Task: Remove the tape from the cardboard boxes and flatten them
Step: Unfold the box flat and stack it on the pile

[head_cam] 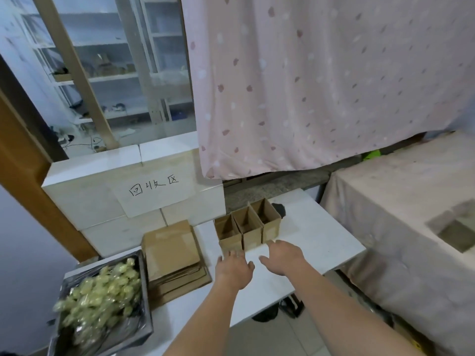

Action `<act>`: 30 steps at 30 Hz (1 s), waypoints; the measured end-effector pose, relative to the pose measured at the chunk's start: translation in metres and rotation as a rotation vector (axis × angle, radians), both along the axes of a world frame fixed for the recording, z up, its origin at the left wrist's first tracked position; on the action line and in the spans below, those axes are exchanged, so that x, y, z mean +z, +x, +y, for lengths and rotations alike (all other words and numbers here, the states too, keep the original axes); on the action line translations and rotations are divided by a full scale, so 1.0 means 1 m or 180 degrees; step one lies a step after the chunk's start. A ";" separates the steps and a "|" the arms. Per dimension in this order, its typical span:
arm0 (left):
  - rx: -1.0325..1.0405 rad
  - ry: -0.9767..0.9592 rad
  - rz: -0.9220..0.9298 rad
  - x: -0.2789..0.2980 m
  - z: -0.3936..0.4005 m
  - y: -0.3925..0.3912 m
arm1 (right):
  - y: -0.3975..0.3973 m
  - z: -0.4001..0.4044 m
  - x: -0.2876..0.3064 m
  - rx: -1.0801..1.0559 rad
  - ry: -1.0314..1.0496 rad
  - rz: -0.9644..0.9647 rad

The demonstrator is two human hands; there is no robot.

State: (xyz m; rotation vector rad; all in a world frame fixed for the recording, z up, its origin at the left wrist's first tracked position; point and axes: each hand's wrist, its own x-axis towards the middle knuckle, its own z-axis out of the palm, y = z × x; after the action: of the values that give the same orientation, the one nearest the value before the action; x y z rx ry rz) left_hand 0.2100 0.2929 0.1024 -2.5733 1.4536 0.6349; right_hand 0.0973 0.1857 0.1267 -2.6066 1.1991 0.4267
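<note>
Three small open cardboard boxes stand side by side in a row on the white table: the left box, the middle box and the right box. A stack of flattened cardboard lies to their left. My left hand hovers palm down just in front of the left box, fingers spread and holding nothing. My right hand reaches toward the base of the middle and right boxes, fingers relaxed and empty. No tape can be made out on the boxes.
A dark bin full of crumpled clear tape sits at the table's near left. A tiled ledge with a handwritten paper sign rises behind. A pink curtain hangs above. A cloth-covered surface stands to the right.
</note>
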 end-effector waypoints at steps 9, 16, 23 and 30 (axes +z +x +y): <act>0.0345 0.0157 -0.0007 -0.006 -0.075 -0.062 | -0.056 -0.080 -0.016 0.0424 -0.0082 0.0183; 0.0578 0.0267 0.0008 -0.014 -0.096 -0.076 | -0.063 -0.111 -0.032 0.0622 -0.0017 0.0165; 0.0721 0.0335 0.0053 -0.026 -0.125 -0.052 | -0.029 -0.142 -0.045 0.0712 0.0077 0.0102; 0.0830 0.0105 0.0157 -0.038 -0.173 0.005 | 0.030 -0.190 -0.050 0.0829 0.0053 0.0125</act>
State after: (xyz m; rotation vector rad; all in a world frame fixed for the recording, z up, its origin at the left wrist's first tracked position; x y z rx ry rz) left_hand 0.2149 0.1202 0.0645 -2.7635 1.1172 0.7514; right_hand 0.1269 -0.0047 0.0768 -2.7611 0.8638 0.5360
